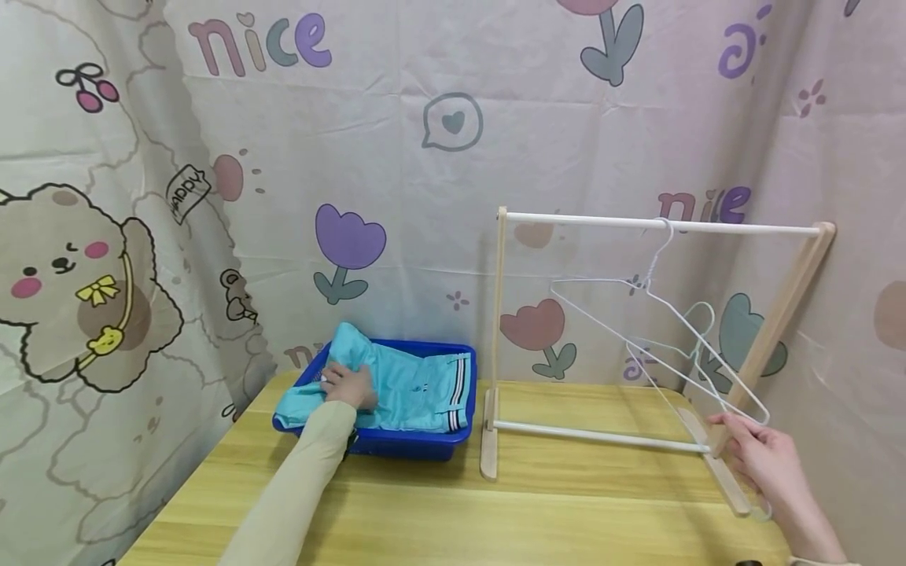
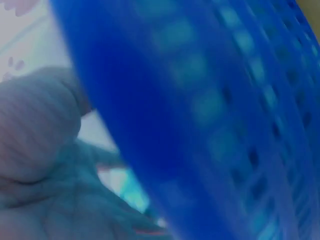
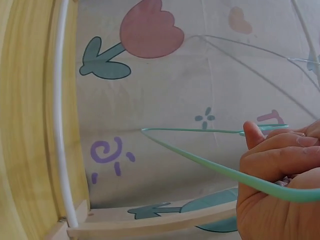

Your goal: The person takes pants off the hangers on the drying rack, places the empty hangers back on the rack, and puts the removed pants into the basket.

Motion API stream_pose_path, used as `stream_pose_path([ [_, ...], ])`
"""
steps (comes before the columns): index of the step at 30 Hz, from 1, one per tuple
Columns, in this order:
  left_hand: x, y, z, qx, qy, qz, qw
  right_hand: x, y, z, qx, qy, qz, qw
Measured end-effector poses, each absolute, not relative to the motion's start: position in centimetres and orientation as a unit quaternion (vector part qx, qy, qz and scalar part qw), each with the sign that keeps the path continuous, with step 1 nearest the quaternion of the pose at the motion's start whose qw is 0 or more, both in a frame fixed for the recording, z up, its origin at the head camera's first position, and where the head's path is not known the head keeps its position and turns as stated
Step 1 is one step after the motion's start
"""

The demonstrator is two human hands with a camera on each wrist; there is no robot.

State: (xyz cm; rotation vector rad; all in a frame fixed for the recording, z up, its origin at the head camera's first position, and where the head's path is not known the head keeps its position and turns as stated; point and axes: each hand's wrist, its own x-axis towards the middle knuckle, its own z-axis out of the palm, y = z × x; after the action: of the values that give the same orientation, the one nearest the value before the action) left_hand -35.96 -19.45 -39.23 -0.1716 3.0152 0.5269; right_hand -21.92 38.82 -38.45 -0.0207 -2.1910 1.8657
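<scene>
My left hand (image 1: 349,387) rests on a light blue garment (image 1: 403,381) with black-and-white striped edges, folded in a blue plastic basket (image 1: 418,446). In the left wrist view, the thumb (image 2: 37,117) stands apart from the other fingers beside the basket wall (image 2: 145,100); the fingertips are hidden. Over at the right, my right hand (image 1: 767,460) grips a light green hanger (image 3: 200,162) near the rack's right leg. A white hanger (image 1: 602,310) hangs by its hook from the rack's top bar, partly overlapping the green one in the head view.
The wooden rack (image 1: 501,314) with its white top bar (image 1: 580,221) and lower bar (image 1: 602,437) stands right of the basket on a wood-grain table (image 1: 425,511). A printed cloth (image 1: 425,71) hangs behind and at both sides. A small dark object (image 1: 748,563) shows at the bottom edge.
</scene>
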Motion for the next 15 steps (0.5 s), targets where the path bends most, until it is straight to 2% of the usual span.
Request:
stream_pose_path([
  [6,-36.4,-17.6,-39.4,-0.002,0.986,0.162,-0.041,-21.5,39.3,-37.9,0.001,-0.750,0.645,0.142],
  [12,-37.0,-15.6,-39.2,0.033,0.978,0.203,-0.033,-20.8,40.1,-37.3,0.013,-0.753,0.637,0.165],
  [15,-37.3,-14.6,-39.2,0.053,0.970,0.234,-0.044,-20.6,40.4,-36.8,0.008,-0.749,0.644,0.154],
])
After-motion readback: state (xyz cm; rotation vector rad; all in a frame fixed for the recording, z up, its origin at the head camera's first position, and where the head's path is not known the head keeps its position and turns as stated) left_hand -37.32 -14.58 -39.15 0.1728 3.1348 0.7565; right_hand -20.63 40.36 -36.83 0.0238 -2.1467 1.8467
